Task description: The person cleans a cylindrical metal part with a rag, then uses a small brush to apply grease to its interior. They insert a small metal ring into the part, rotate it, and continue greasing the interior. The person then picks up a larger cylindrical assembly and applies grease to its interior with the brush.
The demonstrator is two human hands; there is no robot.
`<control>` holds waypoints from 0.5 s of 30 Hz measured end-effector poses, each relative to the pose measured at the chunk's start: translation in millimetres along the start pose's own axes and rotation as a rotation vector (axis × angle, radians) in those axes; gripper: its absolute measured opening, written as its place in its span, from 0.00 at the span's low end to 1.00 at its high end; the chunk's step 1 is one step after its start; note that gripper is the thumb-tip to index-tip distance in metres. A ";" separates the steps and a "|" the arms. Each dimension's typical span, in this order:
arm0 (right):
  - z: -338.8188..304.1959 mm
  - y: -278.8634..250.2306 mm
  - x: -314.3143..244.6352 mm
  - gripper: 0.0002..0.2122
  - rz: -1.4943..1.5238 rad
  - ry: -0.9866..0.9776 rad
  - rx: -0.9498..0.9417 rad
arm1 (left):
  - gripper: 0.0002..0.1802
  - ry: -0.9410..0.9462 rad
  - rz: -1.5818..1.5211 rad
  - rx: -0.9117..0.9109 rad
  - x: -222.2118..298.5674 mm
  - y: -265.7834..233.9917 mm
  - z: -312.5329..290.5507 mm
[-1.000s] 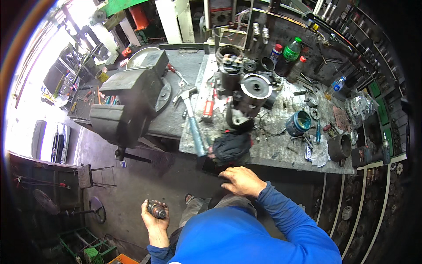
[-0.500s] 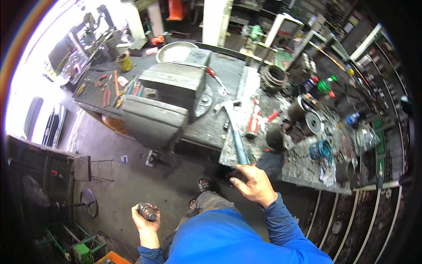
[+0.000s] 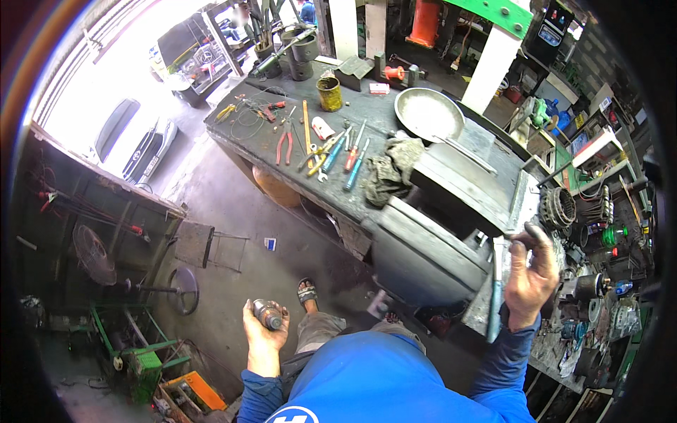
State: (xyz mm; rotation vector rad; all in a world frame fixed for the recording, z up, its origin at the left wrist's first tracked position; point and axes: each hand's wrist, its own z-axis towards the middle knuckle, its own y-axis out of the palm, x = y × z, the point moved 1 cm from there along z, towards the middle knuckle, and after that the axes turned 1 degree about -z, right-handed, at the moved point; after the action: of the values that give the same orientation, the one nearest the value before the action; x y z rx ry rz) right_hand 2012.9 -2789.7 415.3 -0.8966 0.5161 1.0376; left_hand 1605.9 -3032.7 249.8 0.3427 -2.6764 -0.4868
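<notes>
My left hand (image 3: 264, 335) is wrapped round a dark, greasy, roundish metal part (image 3: 268, 314), held up above the floor. At the bench's right side, my right hand (image 3: 532, 282) has its fingers loosely bent and apart, with nothing seen in them. Just left of it lies a hammer-like tool with a blue handle (image 3: 495, 310), its handle reaching past the bench edge; whether the hand touches it I cannot tell. A big bench vise (image 3: 430, 250) stands between my hands, its jaws apart. A crumpled dirty rag (image 3: 395, 169) lies beside the vise.
Pliers (image 3: 284, 144), screwdrivers (image 3: 356, 162) and a yellow tin (image 3: 328, 94) are on the workbench (image 3: 240, 130). A round metal pan (image 3: 429, 115) sits behind the vise. Machine parts (image 3: 557, 208) crowd the right. On the left floor stand a small stool (image 3: 194, 243) and a green frame (image 3: 147, 366).
My view has swung left, so the vise and bench appear farther right. My right hand has moved from the handle's end up alongside the tool. The left hand still holds the metal part.
</notes>
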 end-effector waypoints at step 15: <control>18.0 316.7 -128.1 0.24 -0.391 0.001 -0.787 | 0.16 -0.090 0.200 -0.093 218.1 146.5 137.9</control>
State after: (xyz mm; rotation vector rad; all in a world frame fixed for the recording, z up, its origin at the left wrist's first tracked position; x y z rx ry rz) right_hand 1671.7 -2771.7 397.8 -1.6149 -0.1025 0.8724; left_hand 1329.0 -2926.4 260.6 0.0267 -2.7251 -0.5738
